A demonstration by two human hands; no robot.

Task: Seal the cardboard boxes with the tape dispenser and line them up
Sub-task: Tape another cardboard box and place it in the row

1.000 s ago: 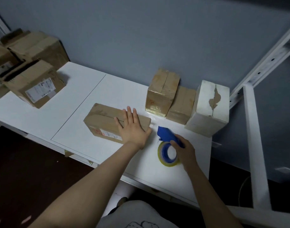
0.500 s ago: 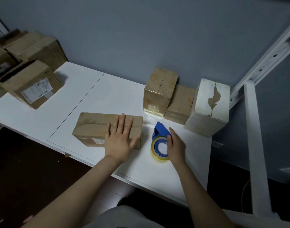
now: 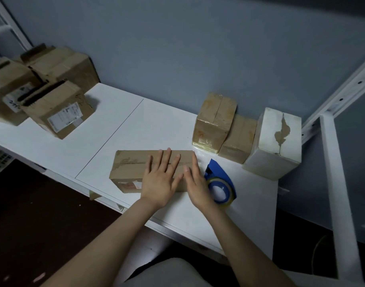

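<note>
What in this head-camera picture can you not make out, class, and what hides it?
- Long brown cardboard box: right part of its top seam, under the left hand and right hand.
- Blue tape dispenser: near side, behind the right hand.
- White shipping label: print too small.
- Leftmost brown box: cut off by the frame edge, blurred.

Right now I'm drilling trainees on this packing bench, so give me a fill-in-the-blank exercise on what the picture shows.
1. The left hand lies flat on the ____ brown box.
2. The tape dispenser on the table is coloured ____.
3. Against the wall, the white box stands at the ____ end of the row of three.
4. The right hand is between the long box and the ____.

Missing words: long; blue; right; tape dispenser
</note>
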